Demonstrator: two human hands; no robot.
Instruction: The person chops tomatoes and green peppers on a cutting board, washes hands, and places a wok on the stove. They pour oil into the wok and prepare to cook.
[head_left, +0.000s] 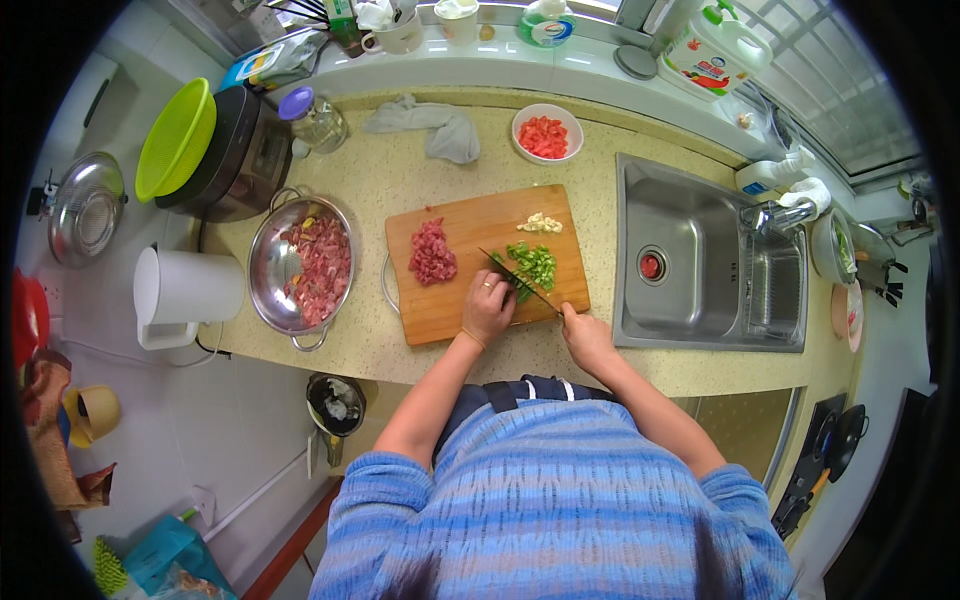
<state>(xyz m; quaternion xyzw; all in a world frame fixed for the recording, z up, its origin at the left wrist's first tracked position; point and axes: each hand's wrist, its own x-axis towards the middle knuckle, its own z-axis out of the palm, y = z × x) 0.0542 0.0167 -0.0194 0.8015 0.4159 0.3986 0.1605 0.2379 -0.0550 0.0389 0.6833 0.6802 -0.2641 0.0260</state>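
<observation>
My right hand grips the handle of a kitchen knife, its dark blade slanting up to the left over a wooden cutting board. My left hand, wearing a ring, has its fingers curled close against the blade; what lies beneath them is hidden. Chopped green vegetable is heaped just beyond the blade, and some green shows by my left fingertips. Chopped pale garlic forms a small pile near the board's far right corner. On the left part of the board sits a mound of minced raw meat.
A steel colander holding raw meat pieces stands left of the board. Behind the board are a bowl of diced red vegetable and a grey cloth. A steel sink lies right; a white pitcher stands far left.
</observation>
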